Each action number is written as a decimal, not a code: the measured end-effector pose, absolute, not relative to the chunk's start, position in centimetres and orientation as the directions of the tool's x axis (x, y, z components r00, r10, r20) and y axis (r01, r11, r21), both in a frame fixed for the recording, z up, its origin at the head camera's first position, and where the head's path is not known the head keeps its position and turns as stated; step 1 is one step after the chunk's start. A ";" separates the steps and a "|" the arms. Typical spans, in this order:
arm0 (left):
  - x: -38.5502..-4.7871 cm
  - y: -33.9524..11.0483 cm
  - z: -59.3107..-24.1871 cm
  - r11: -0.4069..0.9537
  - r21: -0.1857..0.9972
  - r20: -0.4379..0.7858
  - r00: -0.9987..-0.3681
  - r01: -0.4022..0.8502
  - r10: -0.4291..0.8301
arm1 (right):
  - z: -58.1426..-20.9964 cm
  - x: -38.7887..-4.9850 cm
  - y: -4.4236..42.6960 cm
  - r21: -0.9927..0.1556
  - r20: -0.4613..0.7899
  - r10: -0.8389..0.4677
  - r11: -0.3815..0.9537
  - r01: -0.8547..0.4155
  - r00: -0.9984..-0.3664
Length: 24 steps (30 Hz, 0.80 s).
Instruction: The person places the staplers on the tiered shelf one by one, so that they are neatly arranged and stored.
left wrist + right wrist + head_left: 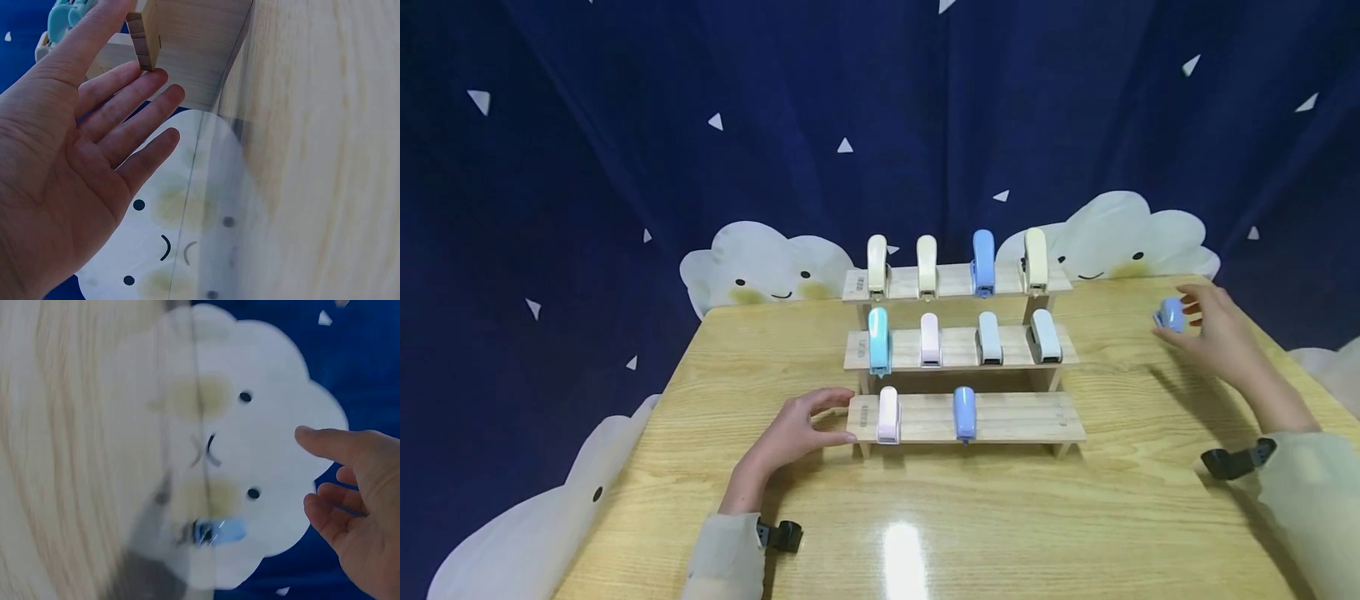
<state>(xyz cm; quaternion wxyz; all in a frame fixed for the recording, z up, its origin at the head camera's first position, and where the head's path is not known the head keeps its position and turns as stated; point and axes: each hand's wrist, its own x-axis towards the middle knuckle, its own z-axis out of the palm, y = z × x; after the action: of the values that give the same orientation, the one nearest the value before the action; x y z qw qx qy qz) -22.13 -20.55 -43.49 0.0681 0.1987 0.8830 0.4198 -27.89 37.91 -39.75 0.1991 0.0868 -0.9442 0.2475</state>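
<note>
At the left end of the lowest shelf of a stepped wooden rack [1015, 421], my left hand [801, 429] holds the board between thumb and fingers. The left wrist view shows the board's end [145, 40] between thumb and fingertips, the other fingers spread. My right hand [1213, 333] hovers over the table's right side, thumb and fingers apart. Near its fingertips is a small blue stapler [1170, 315]. In the right wrist view this stapler [225, 530] appears blurred, with a gap between it and the fingers. A white-pink stapler [888, 415] and a blue stapler [965, 413] stand on the lowest shelf.
The middle shelf bears a teal stapler [878, 340], a pink stapler [930, 339] and two pale staplers. Cream staplers and a blue stapler [983, 262] stand on the top shelf. Behind the wooden table [1000, 525] hangs a dark blue curtain [775, 83] with clouds.
</note>
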 end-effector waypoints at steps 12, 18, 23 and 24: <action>-21.9 -20.7 -43.7 0.560 0.772 0.050 -0.908 0.300 0.417 | -42.7 -31.3 42.3 -0.361 0.284 -0.127 0.904 -0.229 -0.950; -21.9 -20.7 -43.7 0.566 0.769 0.049 -0.911 0.296 0.409 | -43.3 -32.9 43.3 -0.364 0.163 -0.111 0.917 -0.164 -0.980; -22.0 -20.7 -43.6 0.563 0.769 0.053 -0.907 0.304 0.419 | -43.6 -33.6 44.0 -0.360 0.074 -0.092 0.926 -0.113 -0.993; -22.0 -20.7 -43.6 0.561 0.769 0.054 -0.906 0.306 0.420 | -43.6 -33.7 44.1 -0.358 0.068 -0.092 0.927 -0.110 -0.993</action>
<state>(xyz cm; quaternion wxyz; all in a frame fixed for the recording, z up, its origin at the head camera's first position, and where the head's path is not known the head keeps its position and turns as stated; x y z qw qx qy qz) -22.05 -20.65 -43.58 0.0679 0.2060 0.8809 0.4207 -33.69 44.11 -43.61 0.0249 0.0513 -0.9814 0.1835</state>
